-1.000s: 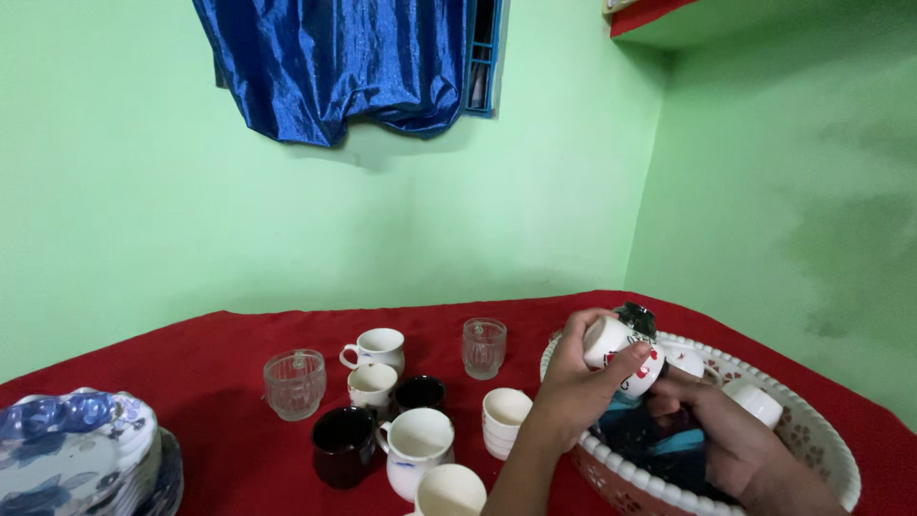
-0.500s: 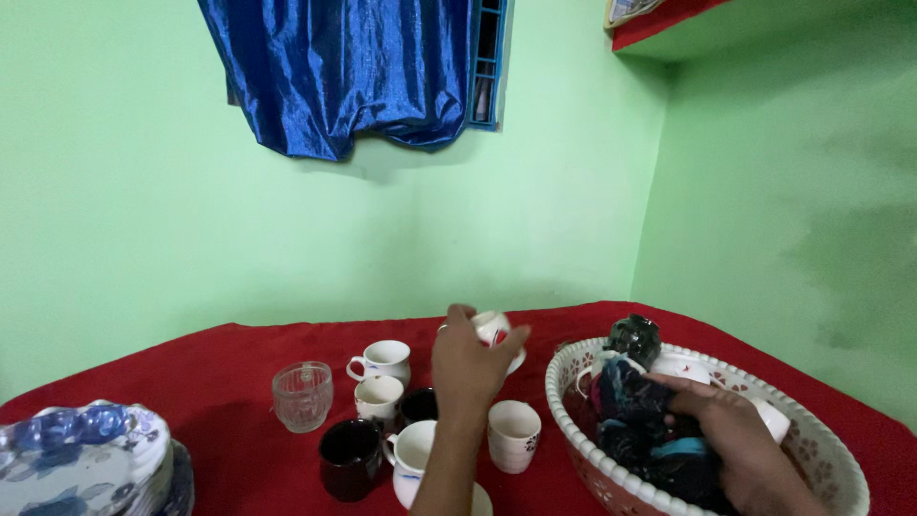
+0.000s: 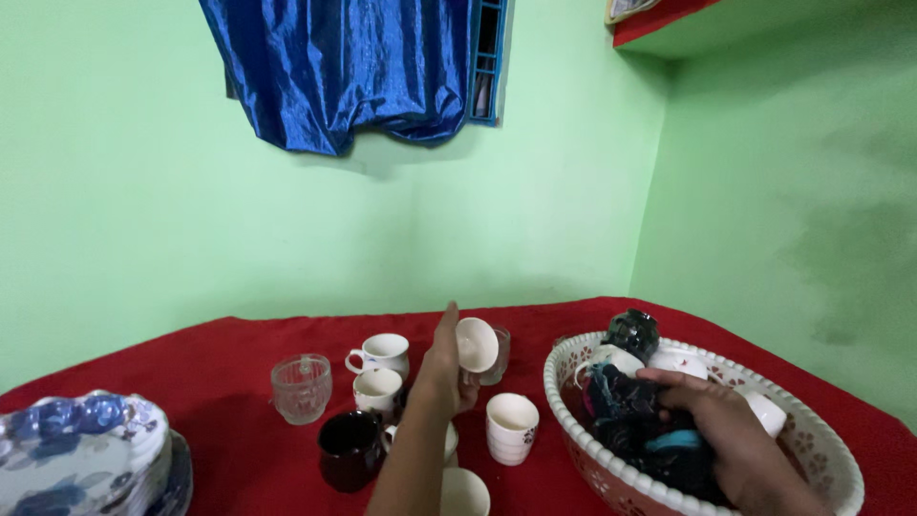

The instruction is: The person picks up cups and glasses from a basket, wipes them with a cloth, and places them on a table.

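Observation:
My left hand (image 3: 442, 368) holds a white cup (image 3: 476, 344) tilted on its side, mouth facing right, just above the group of cups on the red tablecloth (image 3: 239, 420). Behind it stands a clear glass (image 3: 498, 352), partly hidden. My right hand (image 3: 718, 430) reaches into a white oval basket (image 3: 611, 468) and grips a dark blue cloth (image 3: 635, 425) lying among white cups (image 3: 764, 406) and a dark cup (image 3: 632, 334).
On the cloth stand several cups: white ones (image 3: 382, 352) (image 3: 511, 427) (image 3: 375, 389), a dark brown mug (image 3: 346, 449) and a clear glass mug (image 3: 300, 387). Blue-patterned plates (image 3: 81, 454) are stacked at the left. Green walls and a blue curtain (image 3: 353, 67) lie behind.
My left hand carried the white cup from the basket leftward over the group of cups and tipped it sideways. My right hand stayed in the basket on the cloth.

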